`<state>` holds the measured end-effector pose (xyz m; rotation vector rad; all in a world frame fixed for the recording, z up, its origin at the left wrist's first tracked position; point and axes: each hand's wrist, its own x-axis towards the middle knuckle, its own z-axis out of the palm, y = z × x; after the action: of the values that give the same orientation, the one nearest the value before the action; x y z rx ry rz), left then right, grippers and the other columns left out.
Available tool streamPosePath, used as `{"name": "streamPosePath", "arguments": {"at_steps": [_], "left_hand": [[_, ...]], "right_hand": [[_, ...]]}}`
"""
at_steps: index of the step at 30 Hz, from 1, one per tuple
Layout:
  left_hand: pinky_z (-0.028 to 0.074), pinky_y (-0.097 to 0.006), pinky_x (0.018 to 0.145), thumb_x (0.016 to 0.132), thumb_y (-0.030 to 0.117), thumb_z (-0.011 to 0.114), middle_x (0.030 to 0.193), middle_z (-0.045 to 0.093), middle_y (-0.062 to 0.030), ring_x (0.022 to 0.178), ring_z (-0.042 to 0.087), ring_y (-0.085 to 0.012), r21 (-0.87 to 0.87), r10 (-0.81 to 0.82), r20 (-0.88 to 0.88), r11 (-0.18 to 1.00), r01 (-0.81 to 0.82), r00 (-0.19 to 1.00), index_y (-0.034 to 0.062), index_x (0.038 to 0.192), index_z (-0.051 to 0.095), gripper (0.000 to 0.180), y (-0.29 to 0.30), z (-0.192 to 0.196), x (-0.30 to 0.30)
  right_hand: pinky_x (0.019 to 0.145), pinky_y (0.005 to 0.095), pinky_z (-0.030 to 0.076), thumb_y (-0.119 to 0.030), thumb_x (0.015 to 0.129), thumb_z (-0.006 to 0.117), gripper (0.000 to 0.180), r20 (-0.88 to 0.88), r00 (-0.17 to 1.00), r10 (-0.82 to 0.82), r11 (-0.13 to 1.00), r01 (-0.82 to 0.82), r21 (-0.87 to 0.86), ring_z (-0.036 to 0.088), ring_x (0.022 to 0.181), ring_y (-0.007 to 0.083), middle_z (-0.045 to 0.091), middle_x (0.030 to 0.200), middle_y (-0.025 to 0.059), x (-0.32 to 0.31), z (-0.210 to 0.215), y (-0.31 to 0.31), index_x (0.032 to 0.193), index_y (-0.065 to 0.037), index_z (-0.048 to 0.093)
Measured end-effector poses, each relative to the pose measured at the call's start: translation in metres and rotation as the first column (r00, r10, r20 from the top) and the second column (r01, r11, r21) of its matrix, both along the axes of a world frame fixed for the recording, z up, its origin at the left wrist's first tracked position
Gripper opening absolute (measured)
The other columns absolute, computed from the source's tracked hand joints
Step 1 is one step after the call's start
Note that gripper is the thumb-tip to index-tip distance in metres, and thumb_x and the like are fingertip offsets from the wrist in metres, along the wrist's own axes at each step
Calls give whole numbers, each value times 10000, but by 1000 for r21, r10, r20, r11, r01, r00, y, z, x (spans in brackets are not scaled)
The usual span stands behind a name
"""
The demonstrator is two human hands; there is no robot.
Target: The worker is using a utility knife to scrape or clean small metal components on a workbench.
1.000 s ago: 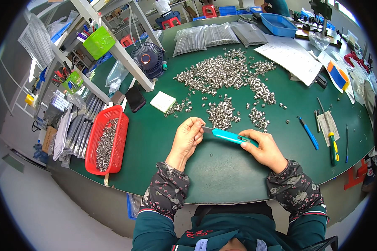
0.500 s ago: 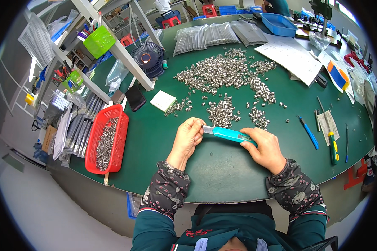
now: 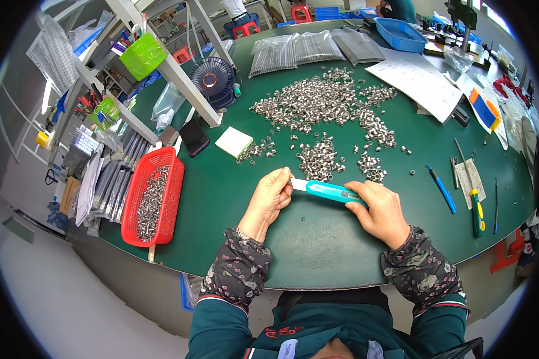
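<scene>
A green table (image 3: 293, 233) is filling most of the head view, and everything here is placed against it: a big scatter of small silver metal pieces (image 3: 317, 105) is lying across its far middle, with smaller heaps (image 3: 317, 161) sitting nearer the person, and a red basket (image 3: 153, 197) partly filled with the same pieces is resting on its left edge. A sheet of white paper (image 3: 422, 84) is lying on its far right part, a black fan (image 3: 212, 78) is standing at its far left, and a small white box (image 3: 233, 142) is sitting left of the heaps. Just above the table's near middle, both hands are gripping a turquoise utility knife (image 3: 329, 191) held crosswise. The right hand (image 3: 380, 212) is curling closed around the handle end, fingers wrapped over it. The left hand (image 3: 270, 200) is pinching narrowly at the pale tip end, fingertips bunched together on it. A blue pen (image 3: 442, 189) is lying on the table to the right of the hands
</scene>
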<state>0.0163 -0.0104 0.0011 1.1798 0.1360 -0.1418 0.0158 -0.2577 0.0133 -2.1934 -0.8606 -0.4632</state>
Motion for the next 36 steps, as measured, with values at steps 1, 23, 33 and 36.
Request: {"name": "streamPosePath", "arguments": {"at_steps": [1, 23, 33, 36], "left_hand": [[228, -165, 349, 945, 285, 495, 582, 463, 19, 411, 312, -21, 0, 0, 0, 1000, 0, 1000, 69, 785, 539, 272, -1, 1, 0], [319, -184, 461, 858, 139, 610, 653, 485, 30, 565, 412, -36, 472, 79, 146, 871, -139, 986, 34, 834, 586, 111, -10, 0, 10], [353, -204, 503, 765, 93, 680, 597, 441, 64, 551, 386, -24, 892, 9, 319, 337, -303, 948, 19, 850, 607, 134, -31, -10, 23], [336, -197, 476, 790, 99, 667, 619, 463, 50, 542, 389, -29, 816, 51, 318, 494, -301, 947, 23, 854, 596, 122, -24, -13, 25]], "right_hand": [[557, 379, 450, -155, 749, 669, 276, 2, 1000, 0, 1000, 0, 2, 564, 667, 267, 535, 717, 76, 0, 0, 0, 1003, -96, 578], [609, 357, 466, -93, 703, 704, 299, 58, 994, -95, 963, 77, 257, 593, 697, 304, 617, 819, 129, 5, 8, -7, 977, -40, 595], [617, 367, 474, -103, 708, 705, 311, 58, 995, -79, 969, 63, 238, 601, 710, 304, 618, 816, 126, 4, 8, -7, 993, -47, 591], [620, 368, 476, -106, 711, 704, 309, 58, 995, -76, 971, 60, 233, 603, 715, 306, 619, 819, 128, 5, 8, -6, 993, -48, 592]]}}
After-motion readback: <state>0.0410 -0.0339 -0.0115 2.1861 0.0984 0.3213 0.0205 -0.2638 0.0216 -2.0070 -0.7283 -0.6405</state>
